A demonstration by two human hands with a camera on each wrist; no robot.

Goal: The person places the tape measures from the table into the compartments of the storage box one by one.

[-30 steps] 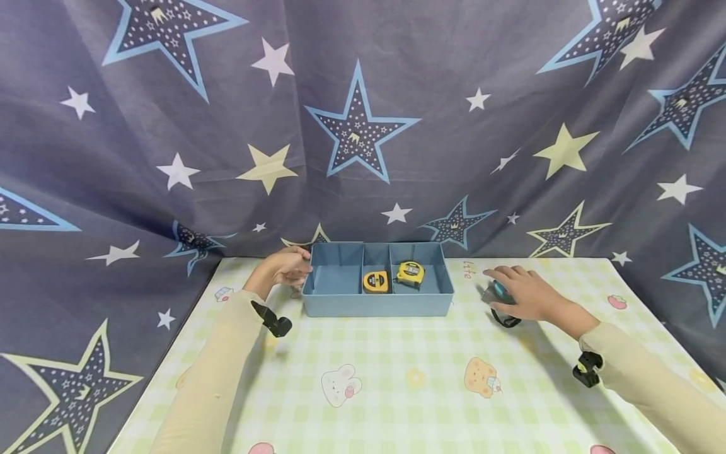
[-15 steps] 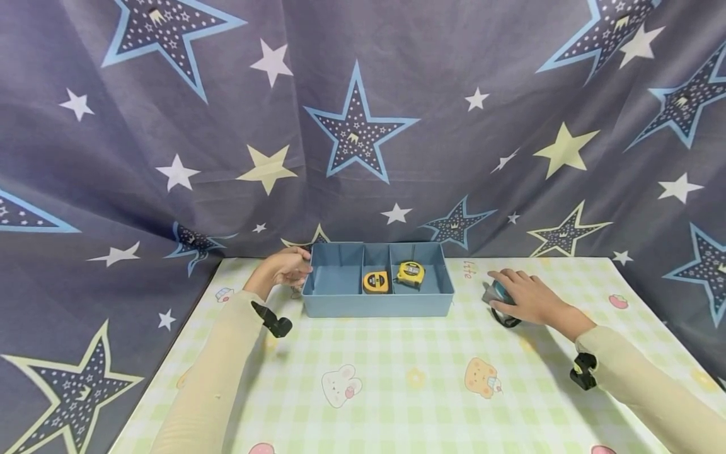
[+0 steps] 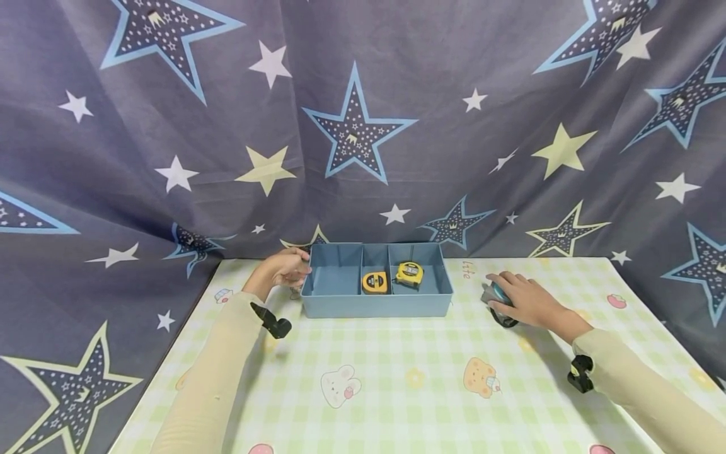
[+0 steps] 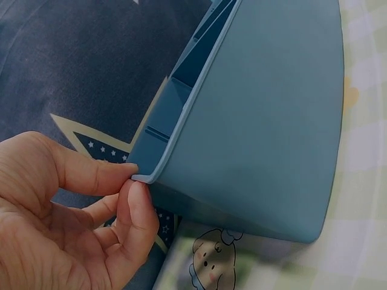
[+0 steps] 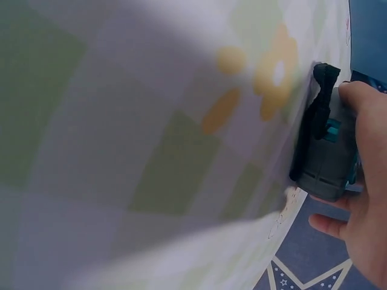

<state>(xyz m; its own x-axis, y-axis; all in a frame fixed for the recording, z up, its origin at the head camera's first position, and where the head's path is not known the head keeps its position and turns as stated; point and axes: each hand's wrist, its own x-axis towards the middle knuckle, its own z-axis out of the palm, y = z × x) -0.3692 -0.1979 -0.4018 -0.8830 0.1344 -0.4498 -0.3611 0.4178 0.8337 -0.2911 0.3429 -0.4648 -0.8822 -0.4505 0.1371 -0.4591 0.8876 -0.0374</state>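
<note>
A blue storage box [image 3: 377,307] with three compartments stands at the back of the table. My left hand [image 3: 288,267] pinches the rim at its left end between thumb and fingers, as the left wrist view shows on the box wall [image 4: 260,127]. One yellow tape measure [image 3: 375,284] lies in the middle compartment, and another yellow tape measure [image 3: 409,273] in the right one. To the right of the box, my right hand [image 3: 529,300] grips a grey and teal tape measure [image 5: 329,160] with a black strap, thumb on one side and fingers on the other.
A light green checked tablecloth [image 3: 397,410] with cartoon prints covers the table. Directly behind the box hangs a dark star-patterned curtain [image 3: 238,113]. Black camera mounts sit on both sleeves.
My right hand and forearm have shifted slightly left, the fingers settling around the grey and teal tape measure. My left hand and the box stay in place.
</note>
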